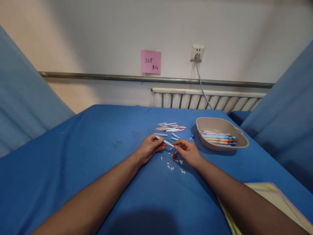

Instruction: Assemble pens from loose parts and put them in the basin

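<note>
My left hand [149, 147] and my right hand [187, 152] meet over a blue cloth-covered table [85, 156]. Together they hold a thin white pen part [165, 141], the left hand closed on one end and the right hand pinching the other. Small white caps [171, 167] and an orange piece [174, 156] lie on the cloth just below the hands. A loose pile of pen parts [171, 128] lies just beyond the hands.
A beige tray [221, 124] holding several assembled pens stands at the right. A yellow cloth [276, 195] lies at the lower right. Behind the table are a radiator [207, 99], a metal rail, a wall socket with a cable and a pink note [151, 61].
</note>
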{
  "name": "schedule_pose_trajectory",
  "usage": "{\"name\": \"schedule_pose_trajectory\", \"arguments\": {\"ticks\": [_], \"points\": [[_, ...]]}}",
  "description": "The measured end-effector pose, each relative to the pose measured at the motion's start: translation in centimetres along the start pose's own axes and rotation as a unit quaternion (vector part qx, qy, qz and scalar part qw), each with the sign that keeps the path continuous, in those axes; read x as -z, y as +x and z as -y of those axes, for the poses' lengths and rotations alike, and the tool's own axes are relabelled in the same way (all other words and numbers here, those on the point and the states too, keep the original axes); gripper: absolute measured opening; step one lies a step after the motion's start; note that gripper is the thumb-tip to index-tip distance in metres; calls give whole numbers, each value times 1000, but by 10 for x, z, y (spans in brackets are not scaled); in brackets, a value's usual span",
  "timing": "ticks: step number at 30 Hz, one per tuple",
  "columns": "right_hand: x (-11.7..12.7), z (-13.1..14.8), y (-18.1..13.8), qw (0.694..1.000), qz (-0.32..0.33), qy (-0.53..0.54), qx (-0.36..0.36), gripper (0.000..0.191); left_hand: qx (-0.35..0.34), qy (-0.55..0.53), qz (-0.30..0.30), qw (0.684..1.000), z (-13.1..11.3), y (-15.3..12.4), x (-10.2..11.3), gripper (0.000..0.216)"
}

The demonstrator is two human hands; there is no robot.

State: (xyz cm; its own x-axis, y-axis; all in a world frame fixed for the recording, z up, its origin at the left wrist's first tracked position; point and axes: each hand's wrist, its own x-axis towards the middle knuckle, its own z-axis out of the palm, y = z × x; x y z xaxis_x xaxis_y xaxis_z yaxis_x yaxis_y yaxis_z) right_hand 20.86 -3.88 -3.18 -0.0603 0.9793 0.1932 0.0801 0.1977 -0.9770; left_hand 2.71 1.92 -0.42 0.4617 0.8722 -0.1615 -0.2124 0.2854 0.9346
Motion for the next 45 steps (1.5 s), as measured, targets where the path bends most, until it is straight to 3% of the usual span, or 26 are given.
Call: {"name": "schedule_pose_trajectory", "arguments": {"ticks": [6,13,18,25,30,34,37,41,45], "points": [[0,5,0,995,-93,-24,-8,25,17,23,14,999,6,-8,-12,31],[-8,12,-3,977,-145,142,-63,40,18,42,66,997,14,-17,-29,35],[-12,19,-6,961,-132,225,-94,44,17,60,65,996,13,-20,-34,35],[-12,26,-9,956,-122,248,-102,46,17,114,79,990,12,-21,-32,36],[-9,28,-7,944,-126,287,-107,46,12,209,165,964,9,-23,-24,33],[-12,34,-9,934,-106,322,-111,49,-22,302,282,910,0,-29,-26,29],[-14,40,-10,924,-78,354,-123,52,-55,333,323,884,-4,-32,-29,25],[-3,48,-7,921,-52,369,-113,56,-3,232,287,929,-6,-29,-24,27],[18,43,4,951,-142,267,-66,46,1,106,173,979,-10,-17,-10,29]]}}
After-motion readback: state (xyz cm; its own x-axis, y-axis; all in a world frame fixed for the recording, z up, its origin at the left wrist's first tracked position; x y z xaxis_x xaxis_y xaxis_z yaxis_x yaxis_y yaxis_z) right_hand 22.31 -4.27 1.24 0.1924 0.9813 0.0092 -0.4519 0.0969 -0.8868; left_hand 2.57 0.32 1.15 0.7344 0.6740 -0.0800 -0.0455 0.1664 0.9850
